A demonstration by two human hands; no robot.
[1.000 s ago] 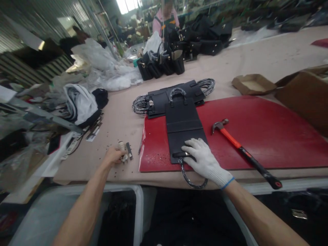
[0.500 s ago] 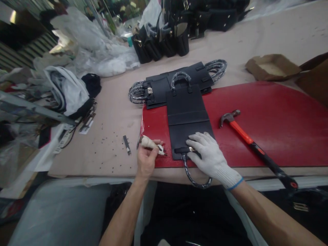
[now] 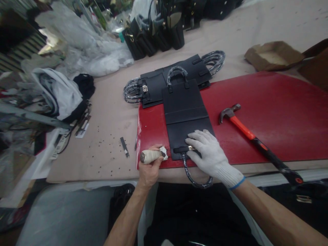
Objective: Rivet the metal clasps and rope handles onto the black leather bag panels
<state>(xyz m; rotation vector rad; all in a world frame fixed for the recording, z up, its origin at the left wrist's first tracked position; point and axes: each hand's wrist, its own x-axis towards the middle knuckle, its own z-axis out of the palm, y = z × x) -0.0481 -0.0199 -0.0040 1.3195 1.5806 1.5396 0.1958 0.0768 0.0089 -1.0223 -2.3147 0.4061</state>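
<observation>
In my bare left hand (image 3: pixel 150 171) is a punch (image 3: pixel 151 156) wrapped in whitish tape, with a dark blunt end towards me. My fingers close round it just left of a black leather bag panel (image 3: pixel 188 128); its working tip is hidden. My right hand (image 3: pixel 205 153), in a white knit glove, lies flat on the panel's near right part, fingers stretched out, beside a black strap (image 3: pixel 180 149) with a gold-coloured metal piece. A plastic-wrapped handle (image 3: pixel 189 176) loops from the panel's near edge, and another wrapped handle (image 3: pixel 176 71) stands at its far end.
Under the panel lies a red board (image 3: pixel 269 112), bearing a claw hammer (image 3: pixel 246 130) at right. More black panels (image 3: pixel 153 85) with wrapped handles lie behind. Left are a flat metal strip (image 3: pixel 124 147) and small dark bits. Further back are black bags (image 3: pixel 153 37) and a cardboard tray (image 3: pixel 274 56).
My left hand has turned the punch, so its blunt end now points nearer to me, and moved slightly towards the panel. My right hand stays on the panel. The view has shifted slightly.
</observation>
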